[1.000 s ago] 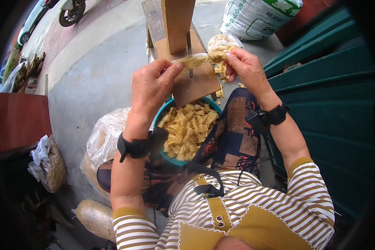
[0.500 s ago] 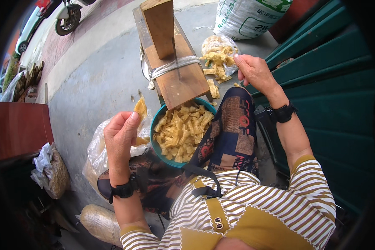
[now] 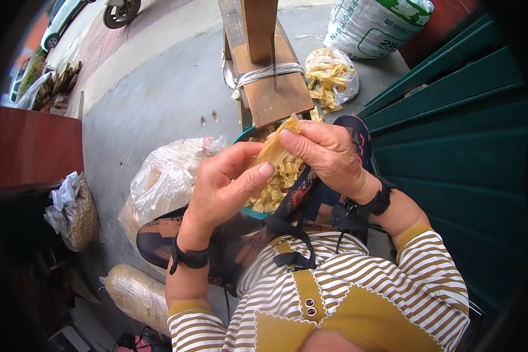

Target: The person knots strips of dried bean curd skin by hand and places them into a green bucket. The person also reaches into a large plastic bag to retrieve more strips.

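A flat, pale yellow fibrous strip [image 3: 276, 148] is stretched between my two hands, above a teal basin [image 3: 244, 136]. My left hand [image 3: 226, 185] pinches its lower left part between thumb and fingers. At its upper right end, my right hand [image 3: 327, 154] grips the strip with thumb and fingertips. Short folded yellow pieces [image 3: 280, 185] fill the basin, partly hidden by my hands. Just beyond stands a wooden bench [image 3: 278, 97] with an upright post [image 3: 259, 29], a thin dark bar, and white cloth [image 3: 270, 73] tied round it.
A plastic bag of yellow strips [image 3: 332, 79] lies open right of the bench, near a white woven sack [image 3: 376, 26]. Clear plastic bags [image 3: 167, 176] sit at my left, with a filled bag [image 3: 136, 296] lower down. Green metal panels [image 3: 452, 111] border the right side.
My hands have come together from apart over the basin, and both now hold one yellow strip. The yellow strips at my right hand now lie by the open bag. The view has shifted slightly.
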`<move>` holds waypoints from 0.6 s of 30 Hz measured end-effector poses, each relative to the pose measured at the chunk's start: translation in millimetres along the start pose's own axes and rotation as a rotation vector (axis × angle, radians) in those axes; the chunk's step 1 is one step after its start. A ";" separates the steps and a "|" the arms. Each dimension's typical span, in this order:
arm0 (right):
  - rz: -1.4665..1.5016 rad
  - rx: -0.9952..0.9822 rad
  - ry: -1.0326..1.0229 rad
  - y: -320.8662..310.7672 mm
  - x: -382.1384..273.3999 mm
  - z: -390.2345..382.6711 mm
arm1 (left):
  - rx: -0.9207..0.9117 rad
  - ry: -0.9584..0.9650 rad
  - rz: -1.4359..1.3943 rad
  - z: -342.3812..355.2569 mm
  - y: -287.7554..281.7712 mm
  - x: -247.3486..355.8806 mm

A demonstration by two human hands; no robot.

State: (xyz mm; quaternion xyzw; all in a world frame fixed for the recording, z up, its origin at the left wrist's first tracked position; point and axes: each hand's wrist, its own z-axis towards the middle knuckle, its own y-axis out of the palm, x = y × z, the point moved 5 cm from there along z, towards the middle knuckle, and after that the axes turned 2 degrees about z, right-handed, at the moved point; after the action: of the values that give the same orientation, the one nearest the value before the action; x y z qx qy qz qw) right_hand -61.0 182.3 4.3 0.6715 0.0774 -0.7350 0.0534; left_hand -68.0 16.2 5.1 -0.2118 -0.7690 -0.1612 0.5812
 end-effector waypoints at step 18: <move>0.622 0.110 -0.551 -187.7 -77.6 -48.3 | 0.720 0.430 -0.179 -44.3 -205.5 83.0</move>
State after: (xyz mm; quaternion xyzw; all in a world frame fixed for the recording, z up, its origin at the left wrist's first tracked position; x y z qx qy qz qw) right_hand -40.8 373.7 85.3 0.4428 -0.1858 -0.8391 0.2555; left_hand -156.3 -170.6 96.6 0.1106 -0.6528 0.0269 0.7489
